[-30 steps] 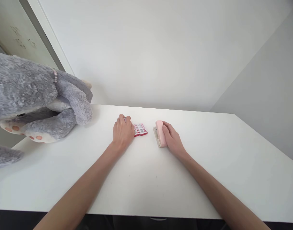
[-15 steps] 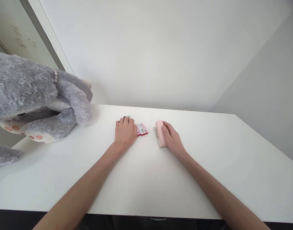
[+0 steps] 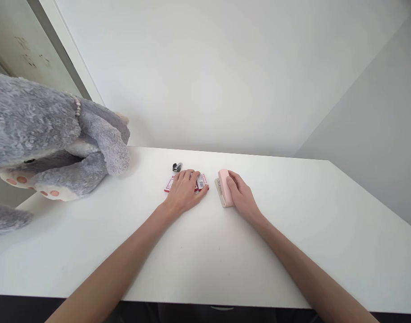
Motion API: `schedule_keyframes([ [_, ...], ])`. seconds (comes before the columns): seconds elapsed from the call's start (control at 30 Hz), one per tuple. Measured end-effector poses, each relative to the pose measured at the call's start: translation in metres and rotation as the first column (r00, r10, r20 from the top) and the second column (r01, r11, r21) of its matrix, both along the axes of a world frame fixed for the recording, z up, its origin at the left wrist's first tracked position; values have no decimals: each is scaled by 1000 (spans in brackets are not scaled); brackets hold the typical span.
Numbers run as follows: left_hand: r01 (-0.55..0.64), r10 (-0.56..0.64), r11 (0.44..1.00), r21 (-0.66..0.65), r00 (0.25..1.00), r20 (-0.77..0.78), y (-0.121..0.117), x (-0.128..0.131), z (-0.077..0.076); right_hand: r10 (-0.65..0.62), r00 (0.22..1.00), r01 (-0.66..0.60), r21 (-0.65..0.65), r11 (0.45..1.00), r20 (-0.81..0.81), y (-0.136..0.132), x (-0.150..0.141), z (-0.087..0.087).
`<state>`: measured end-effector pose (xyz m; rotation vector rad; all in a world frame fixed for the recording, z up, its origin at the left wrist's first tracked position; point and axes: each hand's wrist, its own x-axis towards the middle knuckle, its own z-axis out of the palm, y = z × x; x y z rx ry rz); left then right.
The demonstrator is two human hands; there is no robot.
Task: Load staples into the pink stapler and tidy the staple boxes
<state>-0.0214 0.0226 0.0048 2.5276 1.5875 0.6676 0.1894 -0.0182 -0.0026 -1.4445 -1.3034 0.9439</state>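
My right hand [image 3: 243,194] wraps round a pale pink stapler [image 3: 226,188] with a cream base, which rests on the table. My left hand [image 3: 185,190] lies over several small red-and-white boxes, fingers spread. Its thumb is at the near right edge of the right box [image 3: 201,181]; the left box [image 3: 170,183] sticks out past the other side of the hand. Between them, a box is mostly hidden under the fingers. Just beyond the fingertips sits a small black and silver staple remover [image 3: 177,167].
A large grey plush toy [image 3: 57,139] leans over the left side of the white table [image 3: 205,260]. Behind the table rises a white wall [image 3: 205,80]. The table's front edge runs below my forearms.
My left hand has slid right and toward me across the boxes, uncovering the left box and the staple remover. My right hand and the stapler have not moved.
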Motion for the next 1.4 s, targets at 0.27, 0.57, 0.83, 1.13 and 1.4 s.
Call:
schedule_keyframes([
  [0.27,114,-108,990,78,991,-84,1,-2,-3,-5,1000,5,14,1000,1,0,0,-1],
  [0.57,134,-126,988,77,987,-95,3,-2,-3,-9,1000,9,16,1000,1,0,0,-1],
  [0.83,-78,89,987,140,993,-74,10,-6,-9,0,1000,0,2,1000,10,-2,0,1],
  [1.13,-152,170,978,146,978,-121,10,-7,-7,10,1000,-10,-1,1000,9,-1,0,2],
  [1.4,6,-12,988,152,999,39,2,1,0,153,983,-158,45,986,97,-7,-2,8],
])
